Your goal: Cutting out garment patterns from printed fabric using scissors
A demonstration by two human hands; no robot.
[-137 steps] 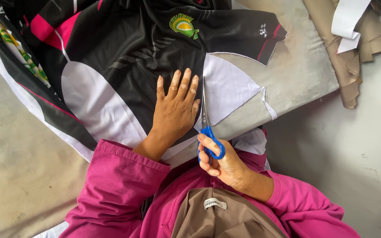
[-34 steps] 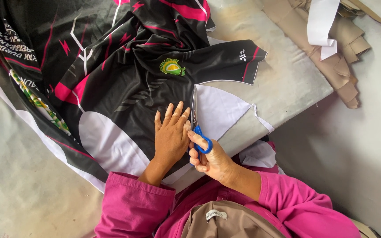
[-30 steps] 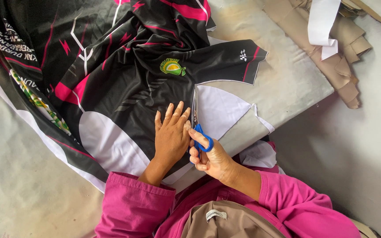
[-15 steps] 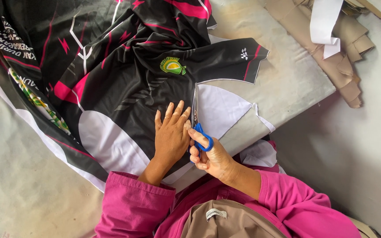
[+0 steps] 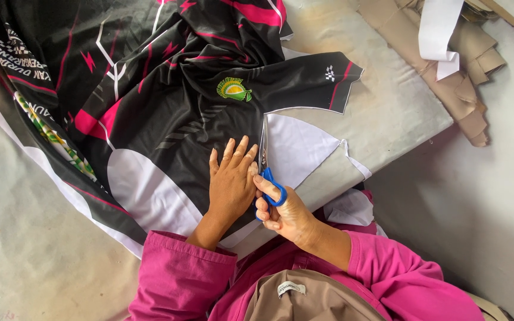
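A black printed fabric (image 5: 168, 119) with pink streaks, white lines and a green and yellow badge lies spread over the table. My left hand (image 5: 231, 181) rests flat on the black cloth, fingers apart, pressing it down. Right beside it my right hand (image 5: 281, 211) grips blue-handled scissors (image 5: 267, 172). Their blades point away from me along the edge where the black print meets the white unprinted fabric (image 5: 295, 145). Both sleeves are pink.
The grey table top (image 5: 382, 101) ends at an edge on the right, with a pale floor beyond. Brown cardboard pieces and a white paper strip (image 5: 441, 35) lie at the far right corner. More printed fabric hangs over the left side.
Since the oldest frame the scissors have travelled further up the black and white boundary and the view has shifted. Over the last second both hands have hardly moved.
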